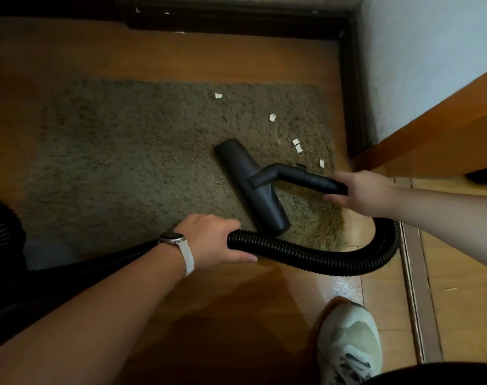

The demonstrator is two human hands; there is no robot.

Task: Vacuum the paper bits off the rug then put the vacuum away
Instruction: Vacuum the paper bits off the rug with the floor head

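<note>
Vac head (253,187) lies flat on the rug (125,162), in the right part of it, long axis running diagonally from far-left to near-right. Its near end sits just beside the hose (306,252). Bent tube (300,176) comes off the head's middle & runs right into my right hand (359,193). That hand's fingers are wrapped round the tube's end in a firm grip, w/ one digit lying straight along the underside.

My left hand (211,240) has the ribbed hose at the rug's near edge, fingers curled over the top, thumb (246,258) under it, full grip. From there the hose goes right across the rug's near-right corner, loops out over the wood floor (236,315) & bends back up under my right wrist. The other way it runs behind my left forearm toward the left of the view.

Paper bits (272,117): 5 that I can count, all on the rug's right side, all apart from the vac head. One lies near the back edge, one further right, then a pair nearly touching each other. The last is just past the tube, closest to my right hand.

Watch (172,238) w/ pale strap on my left wrist. Pale sneaker (348,343) on the floor, bottom right. White wall (417,51) top right, dark skirting (236,20) along the back.
</note>
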